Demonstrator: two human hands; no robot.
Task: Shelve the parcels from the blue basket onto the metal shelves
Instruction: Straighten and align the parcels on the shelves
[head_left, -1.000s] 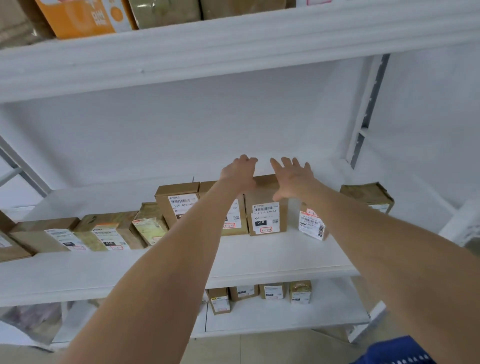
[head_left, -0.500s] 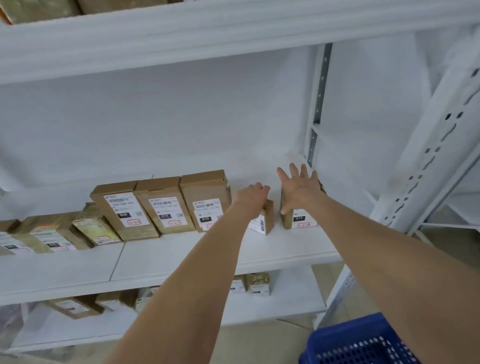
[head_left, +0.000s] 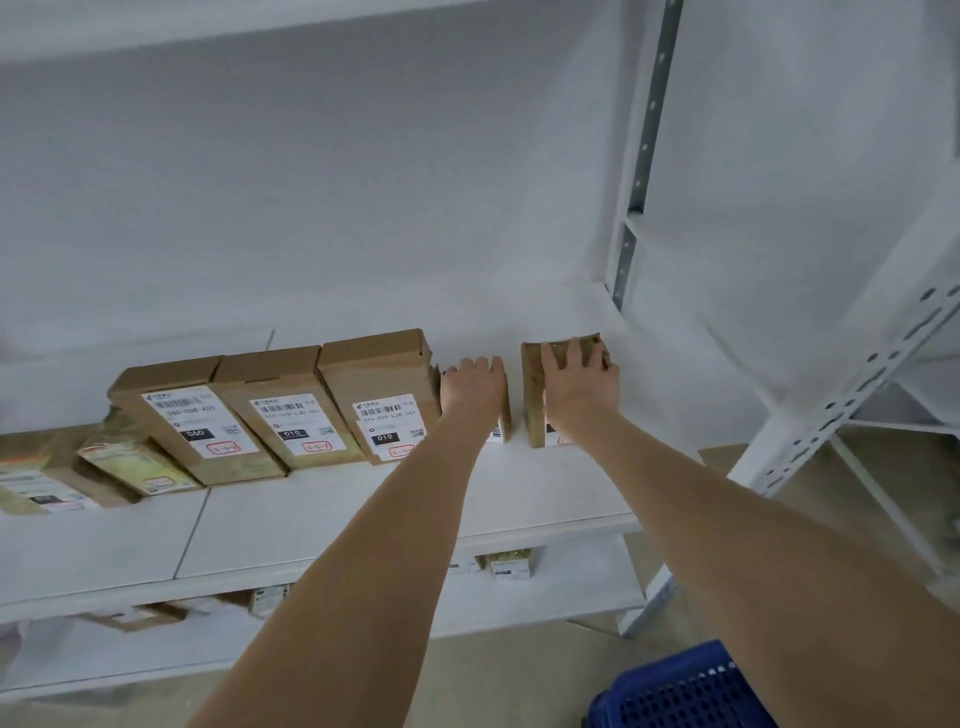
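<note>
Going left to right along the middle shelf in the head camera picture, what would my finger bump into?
Greenish parcel lying flat, box marked 050, first box marked 010, second box marked 010, left hand gripping a small parcel, right hand gripping a brown parcel, grey shelf post.

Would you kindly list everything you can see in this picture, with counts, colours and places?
tall boxes: 3, brown, white labels, upright row on middle shelf
small box: 1, brown, right of the row
end box: 1, brown, further right, apart
flat parcels: at least 2, greenish-brown, shelf's left end
lower parcels: several, brown, lower shelf
uprights: 2, white, right
basket: 1, blue, bottom right
left hand: 1, atop small box
right hand: 1, grips end box
</note>
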